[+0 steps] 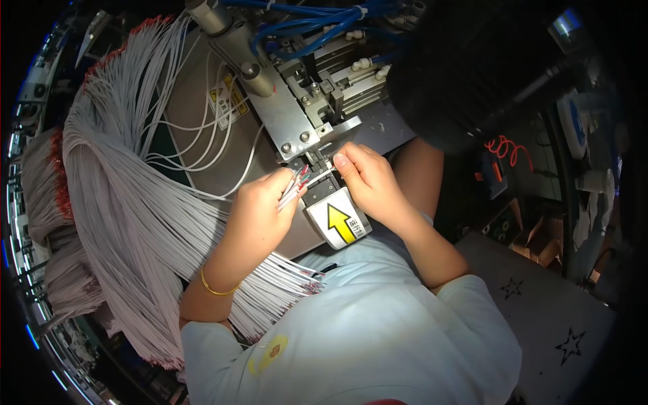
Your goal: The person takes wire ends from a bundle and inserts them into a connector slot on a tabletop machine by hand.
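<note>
My left hand (pixel 260 209) is closed around several white cables (pixel 289 196), whose stripped ends show red and green wires. To its right, my right hand (pixel 368 179) pinches a white cable end (pixel 322 175) at the front of a metal machine head (pixel 287 121). Both hands are close to the dark jaws of the machine, just above a white block with a yellow arrow (pixel 343 224). Part of what the right fingers hold is hidden behind the thumb.
A large bundle of white cables (pixel 135 196) with red ends drapes over the left side and under my left arm. Blue air tubes (pixel 310 30) run across the top. A big dark cylinder (pixel 466 74) hangs at upper right, near a red coiled cord (pixel 509 150).
</note>
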Demonstrator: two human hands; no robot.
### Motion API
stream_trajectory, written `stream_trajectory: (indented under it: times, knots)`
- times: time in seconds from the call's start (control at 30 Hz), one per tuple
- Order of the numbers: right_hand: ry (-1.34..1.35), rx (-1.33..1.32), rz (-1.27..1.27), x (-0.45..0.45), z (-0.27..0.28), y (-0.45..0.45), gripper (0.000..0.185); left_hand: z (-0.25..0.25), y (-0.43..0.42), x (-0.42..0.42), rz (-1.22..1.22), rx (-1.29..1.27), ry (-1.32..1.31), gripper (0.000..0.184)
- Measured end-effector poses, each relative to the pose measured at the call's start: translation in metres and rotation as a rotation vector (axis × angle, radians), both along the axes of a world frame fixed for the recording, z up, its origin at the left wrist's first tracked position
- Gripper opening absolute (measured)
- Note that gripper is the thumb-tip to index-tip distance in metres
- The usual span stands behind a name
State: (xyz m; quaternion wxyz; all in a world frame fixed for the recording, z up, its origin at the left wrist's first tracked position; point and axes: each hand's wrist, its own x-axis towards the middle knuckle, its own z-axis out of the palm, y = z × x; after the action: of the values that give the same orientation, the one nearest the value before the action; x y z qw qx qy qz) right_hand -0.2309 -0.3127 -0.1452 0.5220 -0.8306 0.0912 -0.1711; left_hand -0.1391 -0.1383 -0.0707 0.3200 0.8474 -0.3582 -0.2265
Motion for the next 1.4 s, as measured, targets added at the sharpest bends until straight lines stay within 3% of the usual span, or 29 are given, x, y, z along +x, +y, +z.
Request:
stream_trajectory:
  times: [0.27,0.43,0.57,0.67,0.83,0.93,1.07,1.4]
  knots:
    - [0.048,0.125,0.014,0.008,0.0,0.0,0.028,-0.013,-0.002,-0.008,-0.004,-0.044,-0.349,0.01]
    - [0.028,0.086,-0.001,0.006,-0.001,0.001,0.031,-0.004,0.001,-0.016,-0.091,-0.038,-0.289,0.016]
    - [0.24,0.271,0.056,0.009,0.002,-0.006,0.033,-0.003,-0.001,-0.018,-0.184,0.064,-0.315,0.023]
    - [0.427,0.597,0.131,0.012,-0.002,-0.01,0.033,-0.005,-0.002,-0.017,-0.219,0.121,-0.396,0.029]
    - [0.369,0.417,0.102,0.012,-0.001,-0.007,0.03,-0.005,-0.004,-0.018,-0.215,0.071,-0.438,0.02]
    - [0.095,0.22,0.037,0.009,-0.004,0.0,0.025,-0.005,-0.004,-0.017,-0.228,0.103,-0.428,0.022]
    - [-0.05,0.115,0.008,0.007,-0.011,0.0,0.021,-0.003,-0.003,-0.017,-0.241,0.155,-0.419,0.031]
    - [-0.016,0.078,0.024,0.011,-0.007,-0.003,0.018,-0.003,-0.003,-0.017,-0.248,0.144,-0.411,0.031]
